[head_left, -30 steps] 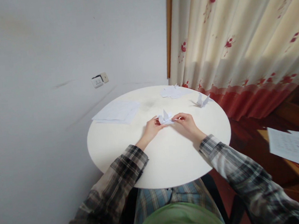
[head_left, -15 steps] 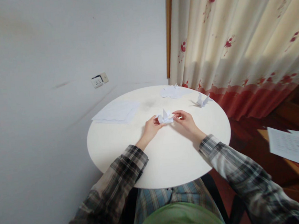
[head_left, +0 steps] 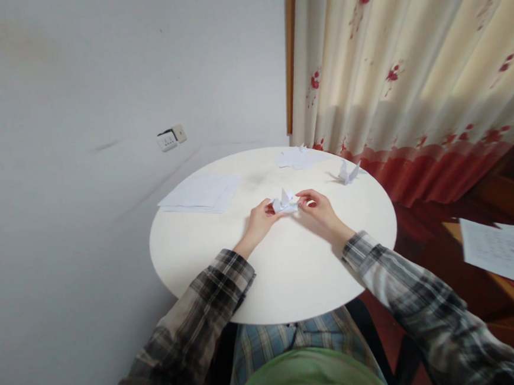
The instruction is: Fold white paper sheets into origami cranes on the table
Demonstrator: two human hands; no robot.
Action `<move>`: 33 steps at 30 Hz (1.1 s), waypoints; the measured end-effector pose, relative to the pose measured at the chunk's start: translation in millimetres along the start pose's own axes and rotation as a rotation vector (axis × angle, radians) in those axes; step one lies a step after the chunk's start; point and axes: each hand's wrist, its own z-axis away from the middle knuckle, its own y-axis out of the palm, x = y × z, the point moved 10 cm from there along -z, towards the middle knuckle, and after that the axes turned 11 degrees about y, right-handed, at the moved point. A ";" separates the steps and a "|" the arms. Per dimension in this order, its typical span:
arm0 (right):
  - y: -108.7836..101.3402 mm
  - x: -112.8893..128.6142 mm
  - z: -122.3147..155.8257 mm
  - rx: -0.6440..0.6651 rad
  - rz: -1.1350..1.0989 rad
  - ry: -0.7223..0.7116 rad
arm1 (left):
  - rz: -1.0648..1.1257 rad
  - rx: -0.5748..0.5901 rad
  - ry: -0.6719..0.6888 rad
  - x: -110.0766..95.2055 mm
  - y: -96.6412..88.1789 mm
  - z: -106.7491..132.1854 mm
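Note:
Between my two hands, over the middle of the round white table, is a white folded paper crane with one pointed flap standing up. My left hand grips its left side, thumb in front and fingers partly hidden behind the paper. At the crane's right end, my right hand pinches the paper between thumb and fingertips. A second paper crane stands on the table to the right, beyond my right hand.
Flat white sheets lie at the table's left. Smaller paper pieces rest at the far edge, with a small folded shape on them. The wall borders the left side; a curtain hangs behind. Written papers lie at the right.
Almost nothing differs. The raised flap of the crane has shifted very slightly to the right, while both hands keep their places on it.

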 end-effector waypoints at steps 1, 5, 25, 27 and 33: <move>0.1 0.5 0.2 -0.003 0.011 -0.002 | -0.009 0.003 0.000 -0.7 -0.1 0.3; 0.6 1.9 0.7 -0.005 0.042 -0.010 | -0.040 0.010 -0.001 -2.3 -0.4 0.8; 0.4 2.1 1.5 -0.010 0.005 0.010 | -0.056 -0.004 0.018 -2.5 -2.1 0.1; 0.4 2.7 1.6 -0.009 0.003 0.006 | -0.045 -0.006 0.017 -3.0 -1.9 0.2; 0.8 3.7 1.5 0.006 0.023 -0.011 | -0.039 -0.006 0.015 -4.7 -1.5 0.0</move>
